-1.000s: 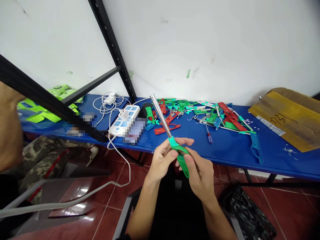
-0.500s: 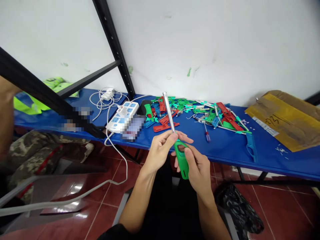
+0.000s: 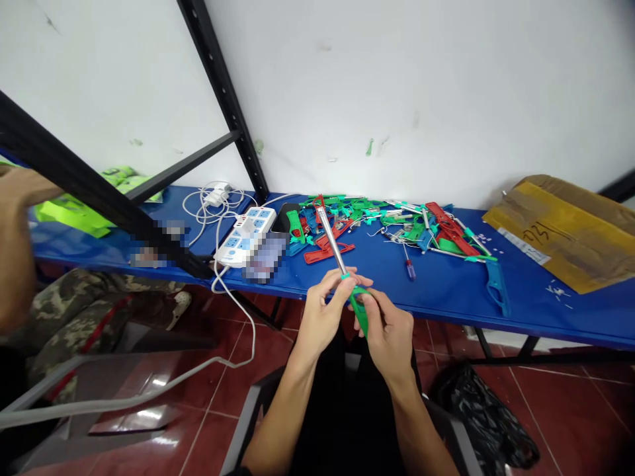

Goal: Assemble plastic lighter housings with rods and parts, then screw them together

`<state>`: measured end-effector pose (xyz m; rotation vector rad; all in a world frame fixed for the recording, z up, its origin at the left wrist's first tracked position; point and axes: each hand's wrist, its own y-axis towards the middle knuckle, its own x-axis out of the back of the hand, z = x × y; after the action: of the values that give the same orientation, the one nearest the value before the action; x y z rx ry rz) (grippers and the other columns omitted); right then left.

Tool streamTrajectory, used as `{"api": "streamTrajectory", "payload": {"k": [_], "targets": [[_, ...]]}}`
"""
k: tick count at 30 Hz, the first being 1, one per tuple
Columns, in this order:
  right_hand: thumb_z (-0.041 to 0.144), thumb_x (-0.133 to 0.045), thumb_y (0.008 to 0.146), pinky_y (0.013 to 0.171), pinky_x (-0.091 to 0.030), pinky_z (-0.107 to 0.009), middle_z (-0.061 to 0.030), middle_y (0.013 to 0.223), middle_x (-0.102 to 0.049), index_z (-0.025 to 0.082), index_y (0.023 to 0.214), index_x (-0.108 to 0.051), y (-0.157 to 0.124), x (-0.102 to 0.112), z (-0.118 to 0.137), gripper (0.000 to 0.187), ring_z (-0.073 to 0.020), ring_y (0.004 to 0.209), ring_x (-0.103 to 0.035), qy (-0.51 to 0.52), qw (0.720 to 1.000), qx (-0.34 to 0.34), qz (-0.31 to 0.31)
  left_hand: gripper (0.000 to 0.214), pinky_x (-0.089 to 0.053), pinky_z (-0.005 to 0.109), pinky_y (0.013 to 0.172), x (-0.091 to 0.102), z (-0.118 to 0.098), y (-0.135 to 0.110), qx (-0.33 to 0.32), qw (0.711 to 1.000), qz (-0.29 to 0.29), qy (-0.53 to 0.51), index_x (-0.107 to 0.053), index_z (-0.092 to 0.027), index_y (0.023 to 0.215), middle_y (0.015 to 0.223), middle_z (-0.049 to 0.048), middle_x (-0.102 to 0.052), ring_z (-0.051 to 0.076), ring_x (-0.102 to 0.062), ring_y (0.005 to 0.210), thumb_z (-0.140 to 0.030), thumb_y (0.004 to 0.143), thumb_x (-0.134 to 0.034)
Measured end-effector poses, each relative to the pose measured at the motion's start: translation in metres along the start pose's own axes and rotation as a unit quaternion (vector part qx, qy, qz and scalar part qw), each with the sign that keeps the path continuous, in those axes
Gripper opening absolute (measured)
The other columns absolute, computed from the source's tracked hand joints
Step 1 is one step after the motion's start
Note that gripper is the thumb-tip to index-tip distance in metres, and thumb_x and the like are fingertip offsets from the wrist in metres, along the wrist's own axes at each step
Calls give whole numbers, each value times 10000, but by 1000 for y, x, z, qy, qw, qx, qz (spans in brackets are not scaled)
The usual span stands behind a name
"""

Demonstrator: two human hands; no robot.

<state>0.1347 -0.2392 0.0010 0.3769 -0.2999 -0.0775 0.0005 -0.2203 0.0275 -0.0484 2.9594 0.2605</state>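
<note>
I hold a long gas lighter with a green plastic handle (image 3: 359, 309) and a silver metal tube (image 3: 329, 240) in front of the blue table's near edge. My right hand (image 3: 389, 334) is wrapped round the green handle. My left hand (image 3: 323, 317) pinches the base of the metal tube where it meets the handle. The tube points up and away to the left, over the table.
On the blue table (image 3: 446, 284) lies a heap of red, green and blue lighter parts (image 3: 397, 228), a small screwdriver (image 3: 408, 263), a white power strip (image 3: 247, 236) with cables, and a cardboard box (image 3: 565, 231) at right. Another person's arm (image 3: 14, 244) is at far left behind a black frame bar (image 3: 89, 188).
The lighter has tipped lower, with its tube tip now nearer the table. Both hands stayed on it. The other person's arm at left has moved.
</note>
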Motion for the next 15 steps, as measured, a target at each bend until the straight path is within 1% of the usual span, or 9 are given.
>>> {"api": "streamTrajectory", "payload": {"k": [2, 4, 6, 7, 9, 10, 12, 13, 15], "targets": [[429, -515, 1137, 560, -520, -280, -7, 664, -725, 206, 1081, -791, -5, 0, -4, 360, -153, 473, -619, 8, 1000, -10, -1, 329, -625, 273, 747, -3, 5, -3, 23, 1000, -3, -6, -860, -193, 968, 1143, 125, -819, 301, -725, 1202, -494, 1012, -733], [443, -504, 1141, 528, -502, -269, 2, 631, -704, 198, 1076, -792, -9, 1, -8, 383, -149, 458, -610, 24, 999, -28, 6, 331, -586, 256, 592, -5, 13, -5, 60, 998, 3, -23, -845, -182, 977, 1107, 109, -810, 225, -762, 877, -508, 965, -786], [450, -504, 1144, 509, -492, -259, 13, 604, -685, 188, 1109, -797, -11, 4, -13, 395, -149, 457, -612, 29, 999, -44, 13, 368, -526, 244, 492, -5, 23, -6, 93, 994, 43, -41, -825, -170, 1036, 1055, 93, -804, 135, -665, 608, -527, 958, -789], [447, -508, 1144, 518, -500, -257, 12, 614, -694, 187, 1133, -801, -11, 5, -15, 391, -151, 471, -623, 21, 999, -46, 9, 392, -518, 242, 488, -6, 29, -8, 99, 991, 70, -50, -815, -166, 1078, 1050, 93, -804, 118, -635, 570, -541, 974, -769], [426, -526, 1141, 604, -555, -268, -19, 724, -766, 195, 1162, -808, -10, 9, -21, 366, -169, 579, -698, -20, 999, -24, -18, 425, -594, 255, 639, -11, 40, -13, 86, 988, 103, -71, -793, -171, 1172, 1158, 116, -803, 151, -714, 725, -557, 1009, -726], [409, -532, 1140, 684, -590, -285, -46, 827, -809, 201, 1177, -811, -8, 10, -23, 350, -187, 680, -748, -50, 998, -2, -38, 435, -627, 275, 796, -15, 46, -16, 71, 988, 105, -86, -777, -181, 1217, 1263, 131, -785, 189, -759, 907, -561, 1014, -722], [377, -546, 1135, 875, -623, -348, -97, 1057, -845, 216, 1215, -813, -5, 11, -27, 322, -234, 921, -798, -118, 989, 51, -70, 475, -563, 331, 1104, -26, 55, -23, 42, 987, 88, -127, -732, -213, 1306, 1486, 138, -696, 251, -703, 1289, -574, 997, -748], [358, -545, 1134, 959, -616, -386, -114, 1154, -838, 225, 1253, -808, -4, 10, -28, 318, -255, 1028, -792, -152, 983, 78, -72, 499, -512, 359, 1187, -32, 59, -24, 36, 985, 74, -153, -707, -230, 1344, 1553, 133, -651, 264, -652, 1390, -587, 996, -745], [302, -524, 1134, 1080, -584, -453, -134, 1317, -797, 240, 1381, -764, -4, 7, -28, 350, -283, 1195, -748, -205, 970, 126, -39, 505, -511, 392, 1191, -42, 63, -21, 40, 976, 36, -211, -685, -241, 1355, 1569, 126, -636, 267, -661, 1387, -618, 1019, -696]]}}
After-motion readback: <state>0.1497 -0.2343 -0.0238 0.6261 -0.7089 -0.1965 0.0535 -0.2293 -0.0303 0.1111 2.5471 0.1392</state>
